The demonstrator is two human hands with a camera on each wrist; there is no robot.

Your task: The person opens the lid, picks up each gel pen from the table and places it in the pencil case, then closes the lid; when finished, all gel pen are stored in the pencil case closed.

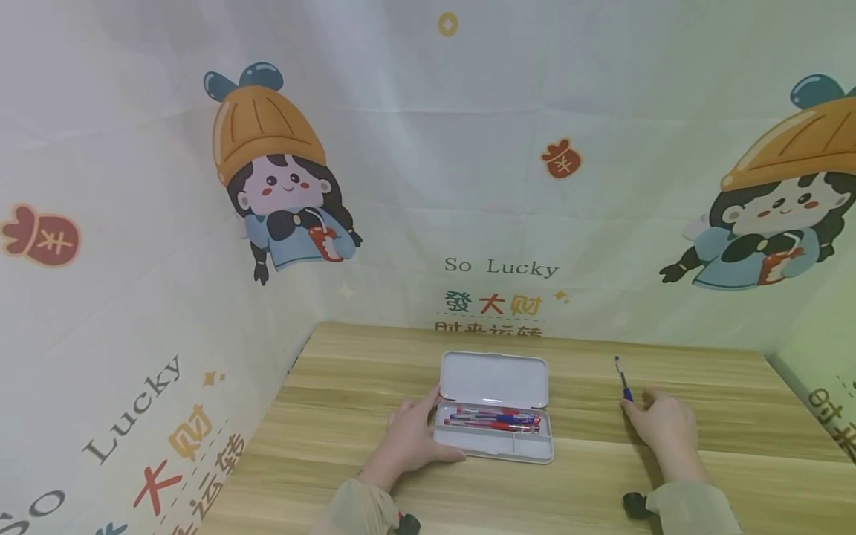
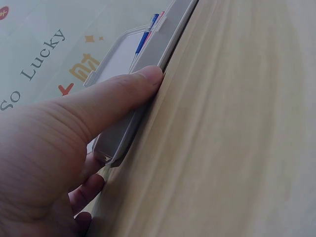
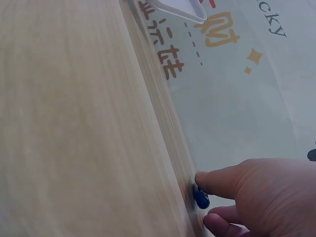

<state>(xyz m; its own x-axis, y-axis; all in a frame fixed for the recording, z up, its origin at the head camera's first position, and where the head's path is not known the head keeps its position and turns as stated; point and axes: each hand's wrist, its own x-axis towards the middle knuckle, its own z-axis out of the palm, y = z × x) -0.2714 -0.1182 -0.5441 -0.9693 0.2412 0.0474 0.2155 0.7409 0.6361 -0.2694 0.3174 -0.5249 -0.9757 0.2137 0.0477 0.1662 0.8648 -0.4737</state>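
An open light-grey pencil case (image 1: 481, 446) lies on the table, its lid (image 1: 495, 379) tipped back. Several red and blue pens (image 1: 495, 420) lie in its rear compartment. My left hand (image 1: 414, 435) grips the case's left end, with the thumb (image 2: 143, 79) along the front wall and the fingers round the side. To the right of the case, my right hand (image 1: 669, 427) holds a blue pen (image 1: 622, 377) near its blue grip, between thumb and fingers. The pen points toward the back of the table, and its blue end (image 3: 201, 198) shows below the thumb in the right wrist view.
The wood-grain table (image 1: 361, 371) ends at a printed cloth (image 1: 401, 186) hanging behind it and at both sides. A small front compartment (image 1: 533, 448) in the case holds no pens. Dark wrist straps (image 1: 637, 505) show by the sleeves.
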